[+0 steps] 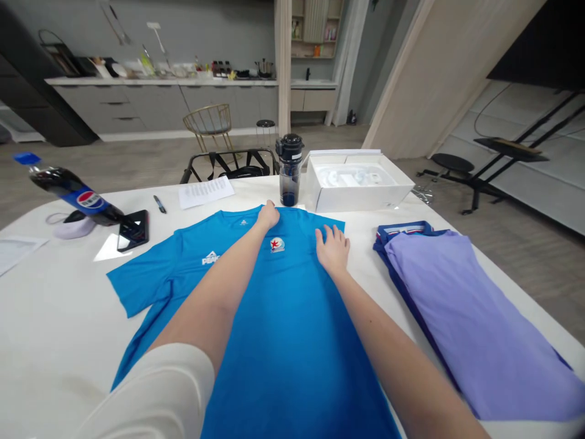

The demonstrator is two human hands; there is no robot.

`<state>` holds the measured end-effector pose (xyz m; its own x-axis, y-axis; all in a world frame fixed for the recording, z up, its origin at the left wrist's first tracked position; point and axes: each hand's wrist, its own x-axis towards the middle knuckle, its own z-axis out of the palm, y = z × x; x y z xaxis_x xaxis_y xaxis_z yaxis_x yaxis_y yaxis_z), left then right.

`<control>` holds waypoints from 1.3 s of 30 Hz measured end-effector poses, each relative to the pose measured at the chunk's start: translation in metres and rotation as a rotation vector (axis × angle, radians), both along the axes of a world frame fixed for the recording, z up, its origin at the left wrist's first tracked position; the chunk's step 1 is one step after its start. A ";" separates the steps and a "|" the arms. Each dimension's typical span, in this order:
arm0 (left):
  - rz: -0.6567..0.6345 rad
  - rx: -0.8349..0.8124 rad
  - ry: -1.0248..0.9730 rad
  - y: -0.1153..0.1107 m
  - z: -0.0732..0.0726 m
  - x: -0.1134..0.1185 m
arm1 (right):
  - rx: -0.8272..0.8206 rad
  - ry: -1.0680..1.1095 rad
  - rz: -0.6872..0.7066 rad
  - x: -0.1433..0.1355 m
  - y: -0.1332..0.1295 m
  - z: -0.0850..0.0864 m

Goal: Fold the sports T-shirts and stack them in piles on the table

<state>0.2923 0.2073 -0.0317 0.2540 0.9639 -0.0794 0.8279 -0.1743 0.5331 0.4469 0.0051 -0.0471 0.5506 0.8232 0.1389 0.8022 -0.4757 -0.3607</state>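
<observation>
1. Head view: my left hand [269, 215], upper middle of the frame, pinches the blue shirt [292, 323] at its neckline.
2. My right hand [333, 249] rests open on it, right of centre.
3. The shirt lies spread on the desk [59, 317], centre to bottom.

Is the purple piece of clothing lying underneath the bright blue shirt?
No, the purple garment lies apart, right of the blue shirt, on top of navy clothing.

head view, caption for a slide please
Left hand and right hand on a blue T-shirt spread over a white table.
</observation>
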 end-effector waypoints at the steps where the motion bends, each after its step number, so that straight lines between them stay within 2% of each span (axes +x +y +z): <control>1: 0.008 -0.020 0.004 0.005 -0.002 0.002 | 0.028 0.003 -0.033 0.005 0.001 0.000; 4: 0.019 -0.072 0.015 0.018 -0.005 0.003 | 0.040 -0.007 -0.114 0.028 0.008 0.003; 8: 0.029 -0.072 0.018 0.025 -0.008 0.006 | -0.055 -0.015 -0.095 0.062 0.025 0.009; 12: 0.043 -0.081 -0.022 0.027 -0.011 0.008 | -0.171 0.030 -0.107 0.081 0.040 0.014; 15: 0.056 -0.135 -0.106 0.025 -0.011 0.007 | -0.205 0.099 -0.006 0.084 0.042 0.025; 17: 0.060 -0.179 -0.190 0.021 -0.007 0.002 | -0.160 0.192 0.140 0.080 0.036 0.041; 20: 0.049 -0.221 -0.318 0.017 0.006 -0.010 | -0.038 0.461 0.392 0.061 0.021 0.080; 22: 0.024 -0.227 -0.406 0.016 0.019 -0.022 | -0.013 0.680 0.529 0.035 0.014 0.112; 25: -0.026 -0.255 -0.633 0.015 0.036 -0.041 | -0.037 0.877 0.672 -0.024 0.019 0.150; 27: 0.004 -0.304 -0.816 0.013 0.042 -0.054 | -0.030 0.922 0.750 -0.069 0.034 0.159; 29: 0.094 -0.368 -0.938 0.007 0.042 -0.072 | -0.039 0.871 0.810 -0.107 0.055 0.151; 31: 0.169 -0.428 -0.984 -0.002 0.037 -0.095 | -0.039 0.738 0.845 -0.130 0.076 0.131; 32: 0.189 -0.458 -0.985 -0.009 0.033 -0.107 | -0.008 0.643 0.824 -0.134 0.086 0.117; 34: 0.185 -0.505 -0.932 -0.026 0.026 -0.133 | 0.084 0.423 0.695 -0.128 0.102 0.088; 36: 0.154 -0.461 -0.760 -0.047 0.020 -0.154 | 0.107 0.242 0.568 -0.113 0.115 0.061; 39: 0.087 -0.161 -0.244 -0.081 0.016 -0.167 | -0.004 0.061 0.561 -0.092 0.132 0.034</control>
<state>0.1250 0.1261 -0.0153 0.2011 0.9629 -0.1797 0.6803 -0.0052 0.7329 0.3551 0.1371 -0.0135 0.0350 0.9926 0.1165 0.9104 0.0164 -0.4134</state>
